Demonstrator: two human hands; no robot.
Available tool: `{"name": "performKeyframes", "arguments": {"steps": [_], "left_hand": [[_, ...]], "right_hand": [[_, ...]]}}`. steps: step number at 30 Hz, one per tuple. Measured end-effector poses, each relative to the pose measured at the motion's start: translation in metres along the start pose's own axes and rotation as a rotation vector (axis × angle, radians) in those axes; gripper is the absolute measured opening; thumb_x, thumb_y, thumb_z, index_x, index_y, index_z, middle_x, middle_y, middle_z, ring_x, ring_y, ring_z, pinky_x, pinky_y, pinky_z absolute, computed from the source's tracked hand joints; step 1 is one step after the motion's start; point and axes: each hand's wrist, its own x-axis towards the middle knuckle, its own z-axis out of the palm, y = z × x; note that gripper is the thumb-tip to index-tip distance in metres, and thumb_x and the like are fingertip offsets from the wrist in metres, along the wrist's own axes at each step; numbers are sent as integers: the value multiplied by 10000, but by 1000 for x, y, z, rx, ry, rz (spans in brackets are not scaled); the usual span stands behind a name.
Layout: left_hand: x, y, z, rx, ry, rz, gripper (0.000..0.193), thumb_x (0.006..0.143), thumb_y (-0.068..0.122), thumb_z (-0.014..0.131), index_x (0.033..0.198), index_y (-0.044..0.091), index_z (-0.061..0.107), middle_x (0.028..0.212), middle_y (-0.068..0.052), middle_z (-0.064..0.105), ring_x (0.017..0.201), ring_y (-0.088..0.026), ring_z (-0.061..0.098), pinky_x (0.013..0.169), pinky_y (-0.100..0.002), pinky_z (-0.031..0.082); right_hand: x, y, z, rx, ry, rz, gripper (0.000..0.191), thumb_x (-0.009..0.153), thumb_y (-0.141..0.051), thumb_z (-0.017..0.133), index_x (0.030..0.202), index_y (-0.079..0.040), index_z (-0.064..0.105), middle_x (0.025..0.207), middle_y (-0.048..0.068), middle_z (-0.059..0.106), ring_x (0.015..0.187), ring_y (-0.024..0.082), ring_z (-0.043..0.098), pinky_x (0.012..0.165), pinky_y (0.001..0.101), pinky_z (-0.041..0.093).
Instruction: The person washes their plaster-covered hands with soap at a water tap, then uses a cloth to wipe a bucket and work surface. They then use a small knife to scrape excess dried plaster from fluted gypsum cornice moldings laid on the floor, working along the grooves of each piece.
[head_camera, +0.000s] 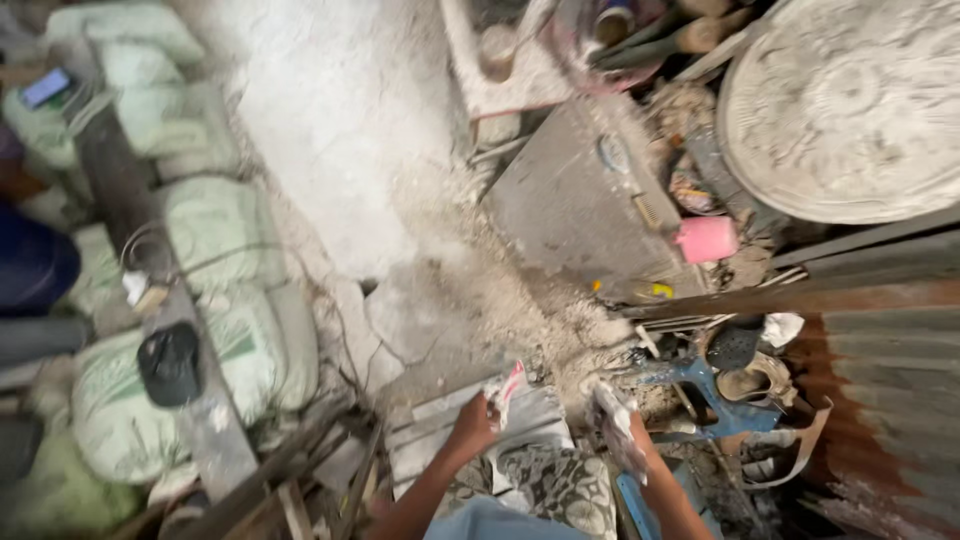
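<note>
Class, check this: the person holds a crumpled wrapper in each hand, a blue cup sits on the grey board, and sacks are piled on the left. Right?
Not quite. In the head view the cup on the grey board is pink, not blue. Both hands, left and right, hold crumpled wrappers; sacks lie left.

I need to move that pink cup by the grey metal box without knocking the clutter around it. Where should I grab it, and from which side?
Probably by the middle of its body, coming from above. The pink cup lies on its side against the grey box, with clutter close on its right and below, so the upper face looks the freest. Its opening is too blurred to judge a rim grip.
</note>
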Motion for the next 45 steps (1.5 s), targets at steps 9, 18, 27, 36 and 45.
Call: {"name": "performKeyframes", "arguments": {"steps": [9,18,27,36,45], "left_hand": [[-37,-79,-17,76,259,-153,246,884,152,670,1053,-9,592,950,-259,685,920,-480,648,795,-543,520],[0,-125,53,41,381,-125,319,851,112,670,1140,6,585,976,-256,670,913,-481,637,780,-549,516],[247,-291,149,189,215,-83,189,864,172,634,897,-13,644,907,-248,651,857,-470,614,753,-588,507],[402,-418,269,203,103,-93,305,876,158,651,1122,-19,618,1086,-297,677,1015,-503,644,871,-570,525],[458,-426,308,355,173,-224,418,816,173,719,1119,-70,565,1113,-366,621,1026,-511,631,869,-567,536]], "right_hand": [[69,11,15,-27,-301,-61,260,1005,-269,651,1143,-50,627,990,69,656,899,206,635,807,394,531],[147,20,-30,-402,-79,213,471,1001,-344,598,1361,-39,591,1171,137,663,991,278,629,771,416,527],[375,136,-85,-997,-123,180,467,1002,-375,591,1332,-44,598,1150,192,687,1011,323,663,848,452,538],[528,174,-118,-1632,-375,19,467,1004,-406,583,1304,-49,605,1129,248,712,1032,367,696,925,489,548],[589,75,-98,-1746,-288,-282,556,976,-536,573,1329,-112,643,1224,179,687,1073,357,619,938,503,501]]}}
